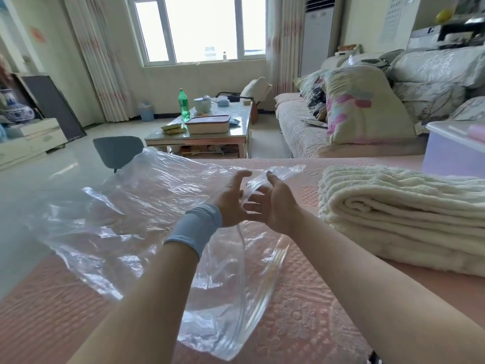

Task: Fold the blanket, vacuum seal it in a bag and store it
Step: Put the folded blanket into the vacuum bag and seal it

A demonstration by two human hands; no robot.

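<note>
A large clear vacuum bag point(136, 211) lies crumpled across the pink bed surface point(301, 298), partly hanging over its left edge. Both my hands meet at the bag's raised far edge. My left hand point(231, 203), with a blue wristband, has its fingers spread and touches the plastic. My right hand point(275, 203) faces it, and a lifted fold of the bag sits between its thumb and fingers. The cream blanket point(401, 216) lies folded in a thick stack on the bed to the right, apart from both hands.
A translucent storage box point(451, 156) stands behind the blanket at the right edge. Beyond the bed are a grey chair point(118, 151), a coffee table point(199, 137) with a green bottle, and a sofa point(301, 127) piled with bedding.
</note>
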